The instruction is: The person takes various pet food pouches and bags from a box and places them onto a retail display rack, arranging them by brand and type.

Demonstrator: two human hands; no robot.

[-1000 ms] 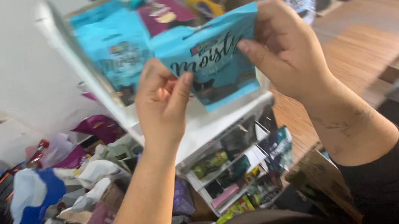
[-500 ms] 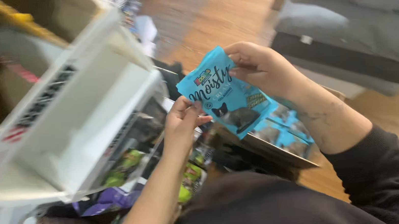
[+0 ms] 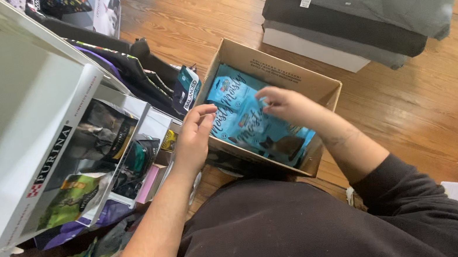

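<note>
I see the blue pouches (image 3: 251, 121) lying flat in the cardboard box (image 3: 299, 81), their long axes running from its far-left corner toward its near-right edge. My right hand (image 3: 288, 106) rests curled on the top pouch; my left hand (image 3: 194, 133) hovers open at the box's left edge. At least two pouches, one box.

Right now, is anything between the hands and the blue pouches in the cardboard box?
Nothing visible. The right hand already rests on the top blue pouch inside the open cardboard box; the left hand hovers at the box's near edge, unobstructed.
</note>
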